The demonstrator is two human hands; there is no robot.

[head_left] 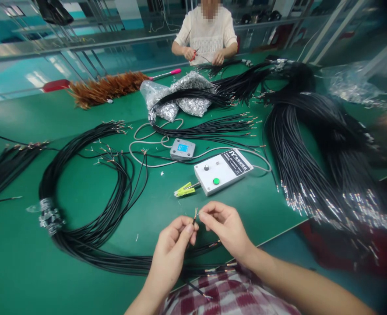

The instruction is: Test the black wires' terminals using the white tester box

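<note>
Between the thumb and fingers of my left hand (177, 240) is the end of a black cable (194, 220), pointing up with its thin inner wires fanned out. The fingertips of my right hand (224, 225) are pinched on a pale thin wire at that end. Just beyond my hands lies a white control box (223, 170) with a green button, a knob and a yellow-green clip (185, 189) on its front. A bundle of black cables (104, 258), bound at the left, curves under my left wrist, some stripped ends lying by my lap.
A grey device with a blue screen (182, 149) sits behind the box. More black cables (288, 144) hang over the right edge. Bags of small metal parts (193, 98) and a brown feather duster (111, 87) lie farther back. A co-worker (209, 37) opposite holds red-handled scissors (194, 54).
</note>
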